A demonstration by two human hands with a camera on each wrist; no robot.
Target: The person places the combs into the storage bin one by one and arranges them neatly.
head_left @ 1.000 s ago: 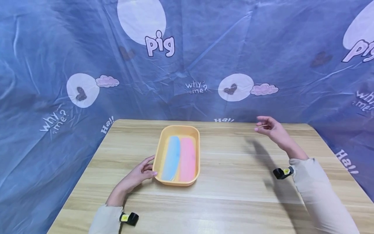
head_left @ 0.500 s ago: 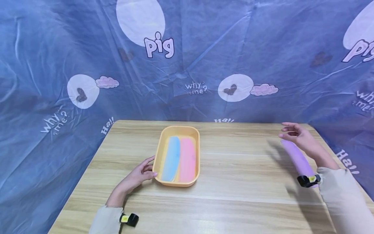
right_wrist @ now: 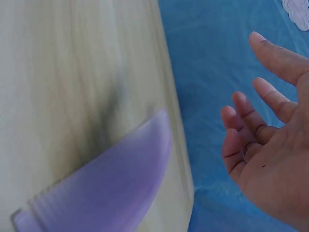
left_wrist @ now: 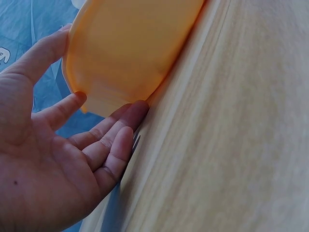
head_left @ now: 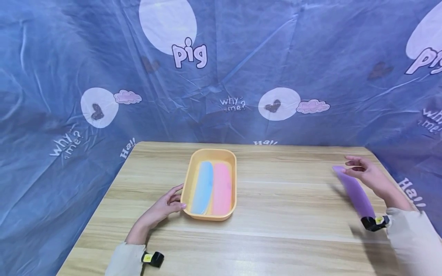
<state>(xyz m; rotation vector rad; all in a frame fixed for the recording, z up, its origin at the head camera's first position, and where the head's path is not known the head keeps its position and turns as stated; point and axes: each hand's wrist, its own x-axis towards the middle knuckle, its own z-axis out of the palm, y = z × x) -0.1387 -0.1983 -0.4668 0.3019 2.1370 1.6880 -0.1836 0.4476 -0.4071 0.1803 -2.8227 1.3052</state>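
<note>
A yellow tray point(head_left: 208, 217) stands on the table with a blue comb point(head_left: 203, 188) and a pink comb point(head_left: 222, 189) lying side by side inside. My left hand point(head_left: 164, 203) is at its left side. In the left wrist view, thumb and fingertips touch the outside of the tray point(left_wrist: 130, 48) and its rim, the fingers loosely bent. At the right lies a purple comb point(head_left: 353, 191), partly covered by my wrist camera. Above its far end hovers my right hand point(head_left: 369, 176). The right wrist view shows this hand point(right_wrist: 275, 140) apart from the purple comb point(right_wrist: 111, 183), fingers loosely bent, holding nothing.
The wooden table point(head_left: 283, 214) reaches back to a blue printed cloth point(head_left: 214, 76), which hangs behind it and along both sides. Each wrist carries a black camera, such as the right wrist camera point(head_left: 369, 223).
My right hand has moved right and nearer to me, and the purple comb has come into view beside the arm. The left hand, tray, blue comb and pink comb have stayed in place.
</note>
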